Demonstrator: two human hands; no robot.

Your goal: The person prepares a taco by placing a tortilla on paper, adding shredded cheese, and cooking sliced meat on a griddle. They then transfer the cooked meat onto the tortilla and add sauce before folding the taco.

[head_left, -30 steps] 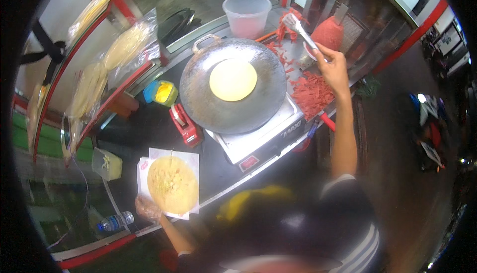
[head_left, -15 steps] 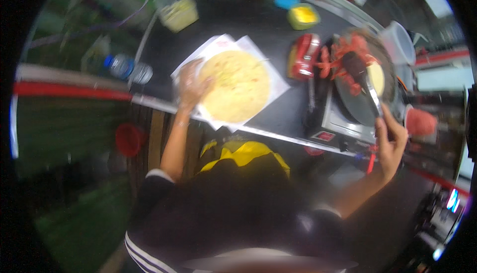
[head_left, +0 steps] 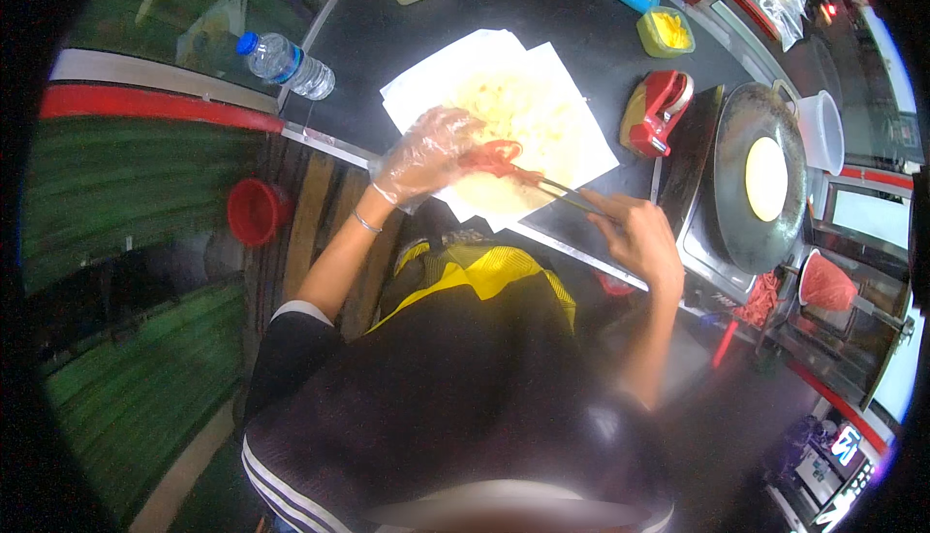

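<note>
White sheets of paper (head_left: 417, 73) lie on the dark counter with a large round pale-yellow flatbread (head_left: 499, 194) on them, scattered with pale bits. Over its near part is a clump of red strips (head_left: 492, 157), perhaps meat, at the tips of a pair of tongs (head_left: 572, 194). My right hand (head_left: 641, 237) is closed around the tongs' handle end. My left hand (head_left: 431, 153), in a clear plastic glove, is over the bread's left side, close to the strips. Its fingers reach forward, apart from the thumb; whether they touch the strips I cannot tell.
A round dark pan (head_left: 741, 160) with a smaller pale flatbread (head_left: 766, 179) sits on a stove at right. Nearby are a red-topped dispenser (head_left: 659, 111), a yellow-green tub (head_left: 666, 34) and a white bucket (head_left: 821, 133). A water bottle (head_left: 291, 66) lies at left.
My right hand has swung left from the pan to the large flatbread with the tongs. Red strips seen at the pan before are gone from it. My left hand has moved inward over the bread.
</note>
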